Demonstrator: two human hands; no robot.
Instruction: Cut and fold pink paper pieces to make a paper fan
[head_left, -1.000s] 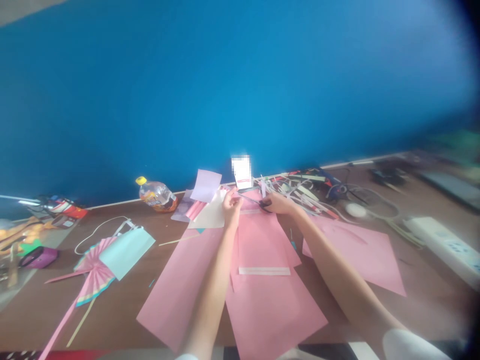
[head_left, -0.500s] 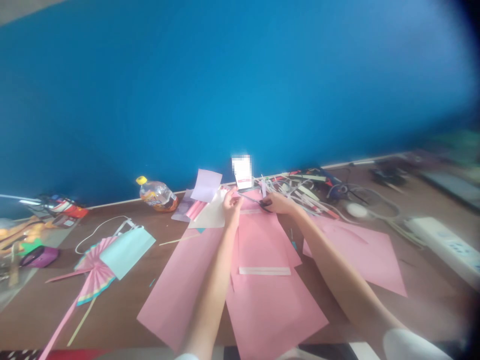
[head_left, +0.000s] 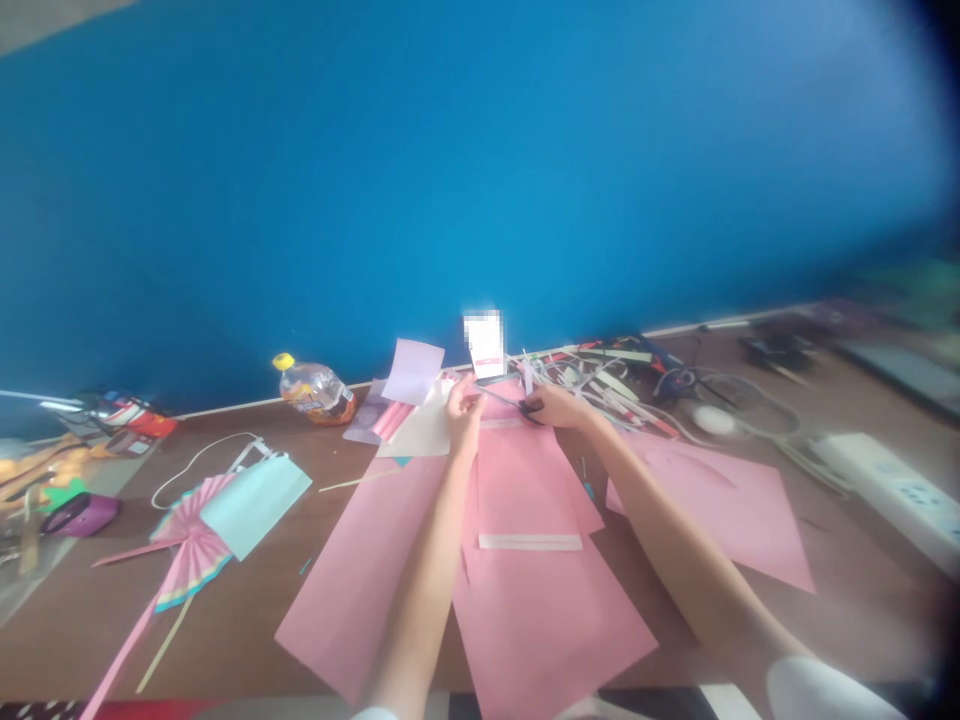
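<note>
My right hand (head_left: 556, 406) is closed round the handles of a pair of dark scissors (head_left: 517, 402). The blades point left across the top part of a pink paper (head_left: 525, 480) that has white strips along its edges. My left hand (head_left: 463, 402) is closed in a pinch at that paper's upper left edge, close to the scissor tips; the exact grip is small and blurred. Larger pink sheets (head_left: 555, 620) lie underneath and to the left. Just beyond my hands a phone (head_left: 487, 345) with a bright screen leans upright.
A yellow-capped bottle (head_left: 319, 392), a lilac paper (head_left: 412, 370), a pleated pink fan (head_left: 193, 530) and a pale blue paper (head_left: 256, 502) are at left. Paper strips (head_left: 600, 380), another pink sheet (head_left: 727, 500) and a white power strip (head_left: 900, 490) lie at right. A blue wall (head_left: 480, 180) rises behind.
</note>
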